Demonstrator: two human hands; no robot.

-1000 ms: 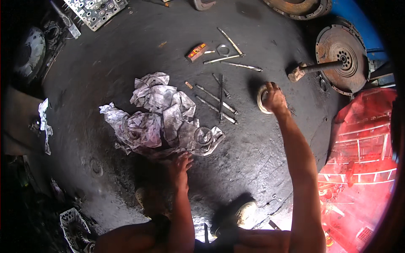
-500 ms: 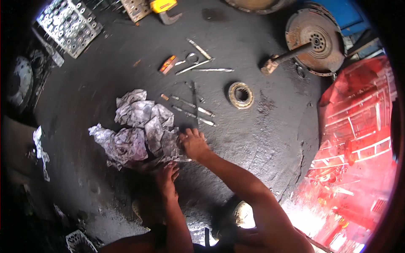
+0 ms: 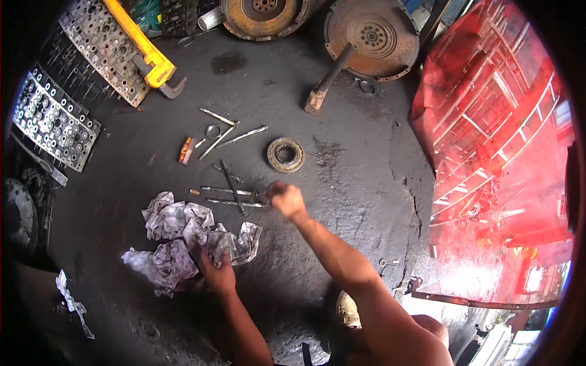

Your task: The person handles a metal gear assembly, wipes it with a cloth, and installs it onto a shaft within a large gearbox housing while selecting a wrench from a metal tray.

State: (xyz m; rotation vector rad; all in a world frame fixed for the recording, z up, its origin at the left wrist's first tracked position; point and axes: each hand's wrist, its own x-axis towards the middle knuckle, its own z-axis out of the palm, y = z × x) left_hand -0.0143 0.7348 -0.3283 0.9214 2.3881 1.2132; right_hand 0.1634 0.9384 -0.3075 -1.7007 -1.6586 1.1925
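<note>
Our left hand touches the crumpled cloth, its grip unclear to us, well in from the floor's left edge; our right hand curls beside long bolts, contents hidden.

that bearing looks brassy from where i stand, on charcoal floor. left of the bearing i see a red-and-orange block; lower left, white cloth smudged grey and mauve; beyond, 2 rust-brown discs; upper left, a yellow wrench; right, a red panel striped white.
</note>
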